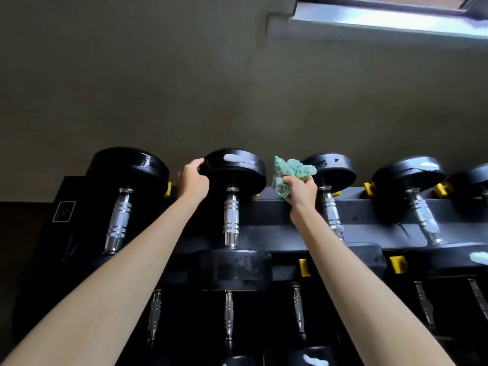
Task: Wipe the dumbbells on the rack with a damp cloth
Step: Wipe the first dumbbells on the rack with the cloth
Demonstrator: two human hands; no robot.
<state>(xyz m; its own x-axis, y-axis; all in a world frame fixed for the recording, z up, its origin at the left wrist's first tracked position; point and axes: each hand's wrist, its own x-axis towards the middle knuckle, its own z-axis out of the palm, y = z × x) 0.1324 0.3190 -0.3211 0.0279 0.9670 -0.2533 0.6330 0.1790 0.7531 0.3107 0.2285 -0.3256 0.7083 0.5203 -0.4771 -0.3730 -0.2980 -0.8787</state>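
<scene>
Several black dumbbells with chrome handles lie across the top tier of a black rack (290, 210). My left hand (192, 180) grips the left edge of the far head of the second dumbbell (232, 215). My right hand (301, 190) holds a bunched green cloth (290, 171) in the gap between that dumbbell's far head and the third dumbbell (330, 170). White smears show on the second dumbbell's far head and on the fourth dumbbell (412, 173).
A grey wall rises behind the rack, with a window ledge (383, 19) at the top right. Yellow stops (397, 264) separate the dumbbell slots. A lower tier holds more dumbbells (228, 315). A dark box (66, 210) stands at the rack's left end.
</scene>
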